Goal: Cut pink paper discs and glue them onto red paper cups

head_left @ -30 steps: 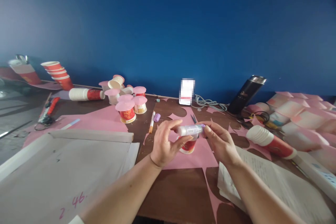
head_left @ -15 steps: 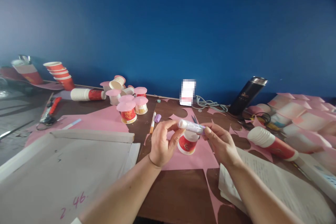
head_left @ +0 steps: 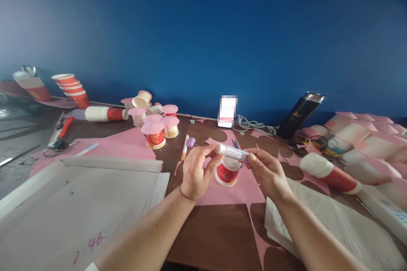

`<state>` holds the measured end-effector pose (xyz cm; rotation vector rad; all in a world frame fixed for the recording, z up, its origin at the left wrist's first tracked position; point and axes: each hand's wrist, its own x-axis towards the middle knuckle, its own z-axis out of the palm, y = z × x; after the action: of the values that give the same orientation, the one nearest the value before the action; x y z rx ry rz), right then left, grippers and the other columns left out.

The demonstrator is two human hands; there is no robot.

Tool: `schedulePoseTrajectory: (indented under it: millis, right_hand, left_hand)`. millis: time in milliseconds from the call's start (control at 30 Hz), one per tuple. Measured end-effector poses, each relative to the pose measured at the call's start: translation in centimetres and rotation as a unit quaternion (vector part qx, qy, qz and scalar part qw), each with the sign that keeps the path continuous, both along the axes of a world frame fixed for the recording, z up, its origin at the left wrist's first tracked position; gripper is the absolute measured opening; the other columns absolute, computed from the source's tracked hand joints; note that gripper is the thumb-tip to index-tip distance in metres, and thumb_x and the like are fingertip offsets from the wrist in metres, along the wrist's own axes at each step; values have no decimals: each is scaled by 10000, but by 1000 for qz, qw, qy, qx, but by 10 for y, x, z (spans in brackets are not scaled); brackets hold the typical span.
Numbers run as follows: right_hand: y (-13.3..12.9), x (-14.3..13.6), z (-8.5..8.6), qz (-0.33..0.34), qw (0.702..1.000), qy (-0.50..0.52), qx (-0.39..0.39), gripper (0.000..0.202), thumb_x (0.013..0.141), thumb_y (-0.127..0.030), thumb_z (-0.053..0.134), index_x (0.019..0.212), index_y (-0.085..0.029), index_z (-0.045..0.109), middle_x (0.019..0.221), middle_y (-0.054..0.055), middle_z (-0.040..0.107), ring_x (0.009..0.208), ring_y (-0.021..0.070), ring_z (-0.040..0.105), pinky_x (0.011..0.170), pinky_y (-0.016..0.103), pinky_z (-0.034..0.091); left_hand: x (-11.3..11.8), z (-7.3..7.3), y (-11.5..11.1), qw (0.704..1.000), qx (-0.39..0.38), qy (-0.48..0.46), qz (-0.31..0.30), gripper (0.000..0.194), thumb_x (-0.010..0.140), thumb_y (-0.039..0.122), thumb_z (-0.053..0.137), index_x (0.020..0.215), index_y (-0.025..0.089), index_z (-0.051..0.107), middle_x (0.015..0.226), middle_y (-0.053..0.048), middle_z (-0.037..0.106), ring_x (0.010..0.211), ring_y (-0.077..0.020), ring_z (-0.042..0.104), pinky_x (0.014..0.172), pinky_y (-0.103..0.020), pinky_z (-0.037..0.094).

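Note:
Between both hands a glue stick (head_left: 233,153) is held nearly level, with a white end to the left and purple at the right end. My left hand (head_left: 199,171) pinches its white end between thumb and fingers. At the purple end, the fingertips of my right hand (head_left: 269,173) are closed. Just below and behind the stick, a red and white paper cup (head_left: 227,174) stands upside down on pink paper (head_left: 229,197). A purple cap (head_left: 191,142) lies beyond my left hand, beside an orange and white pen (head_left: 185,148). Scissors (head_left: 235,144) are partly hidden behind the stick.
Several cups topped with pink discs (head_left: 153,128) stand at the back left. A shallow white box (head_left: 111,203) fills the left front. At right are stacked cups (head_left: 330,173), printed sheets (head_left: 321,216) and a black flask (head_left: 299,116). A lit phone (head_left: 227,112) leans against the wall.
The glue stick has turned slightly about its length, so more of its printed label shows. Both hands stay almost in place.

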<state>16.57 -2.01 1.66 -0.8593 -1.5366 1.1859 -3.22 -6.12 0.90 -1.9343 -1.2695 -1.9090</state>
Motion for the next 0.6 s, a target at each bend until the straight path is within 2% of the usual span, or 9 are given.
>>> schedulePoseTrajectory:
  millis: [267, 467, 600]
  right_hand:
    - [-1, -2, 4, -3, 1000, 18, -11, 236, 836, -395, 658, 986, -214, 683, 737, 4, 600, 649, 111, 511, 602, 227, 436]
    - [-1, 0, 5, -22, 1000, -6, 15, 228, 855, -424, 626, 925, -216, 686, 710, 2, 602, 644, 118, 516, 605, 233, 431]
    - [-1, 1, 8, -53, 996, -48, 56, 306, 885, -475, 558, 805, -202, 671, 657, 0, 582, 628, 125, 509, 614, 243, 418]
  left_hand:
    - [1, 0, 1, 992, -47, -68, -98, 405, 833, 240, 647, 1219, 179, 539, 1031, -71, 663, 799, -125, 642, 776, -263, 537]
    - [1, 0, 3, 984, -91, -78, -135, 268, 846, 257, 630, 1103, 183, 602, 917, -39, 663, 772, -116, 615, 736, -243, 524]
    - [0, -1, 3, 981, -107, -69, -146, 249, 839, 265, 641, 1074, 196, 602, 943, -43, 666, 789, -125, 620, 751, -256, 515]
